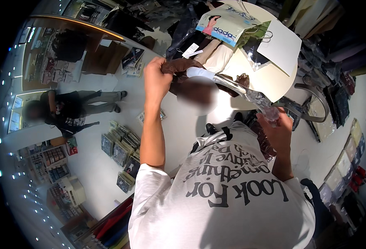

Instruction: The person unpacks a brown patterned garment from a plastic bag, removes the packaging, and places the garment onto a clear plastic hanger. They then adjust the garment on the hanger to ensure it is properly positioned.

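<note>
My left hand (157, 79) is raised and closed on a bunched dark brown garment (184, 66) that has a white part (199, 73) at its edge. A long strip of clear plastic wrapping (249, 96) stretches from the garment down to my right hand (279, 129), which grips its crumpled lower end. Both hands are held over the near edge of a round white table (274, 79). My white printed t-shirt (220, 199) fills the lower middle of the view.
On the table lie a blue and pink packaged garment (223, 25), a white sheet (281, 46) and clear bags. A dark bag with a strap (315, 108) hangs at the table's right. Packaged goods are stacked on the floor (121, 150). Another person (69, 108) stands at the left.
</note>
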A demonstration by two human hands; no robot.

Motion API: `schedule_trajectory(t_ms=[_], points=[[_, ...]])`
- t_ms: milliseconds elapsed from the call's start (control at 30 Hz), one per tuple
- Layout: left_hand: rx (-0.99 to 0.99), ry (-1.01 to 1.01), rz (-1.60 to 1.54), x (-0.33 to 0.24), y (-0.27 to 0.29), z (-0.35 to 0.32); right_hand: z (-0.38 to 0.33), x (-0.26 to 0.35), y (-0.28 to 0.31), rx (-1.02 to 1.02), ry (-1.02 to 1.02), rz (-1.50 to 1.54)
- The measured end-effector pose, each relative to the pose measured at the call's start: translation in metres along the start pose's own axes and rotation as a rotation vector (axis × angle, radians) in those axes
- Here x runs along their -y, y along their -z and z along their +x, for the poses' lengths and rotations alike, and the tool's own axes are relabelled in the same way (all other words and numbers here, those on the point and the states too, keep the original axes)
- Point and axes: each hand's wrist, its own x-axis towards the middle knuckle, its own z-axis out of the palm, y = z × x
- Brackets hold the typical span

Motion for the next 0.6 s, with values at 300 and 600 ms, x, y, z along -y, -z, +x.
schedule_trajectory(t_ms=[300,600], points=[[0.024,0.266,0.12,-0.004,-0.005,0.001,0.005,0.016,0.015,0.139,-0.034,-0.007],[0.068,0.158,0.14,-0.04,-0.021,-0.015,0.012,-0.018,-0.051,0.179,0.031,0.109]])
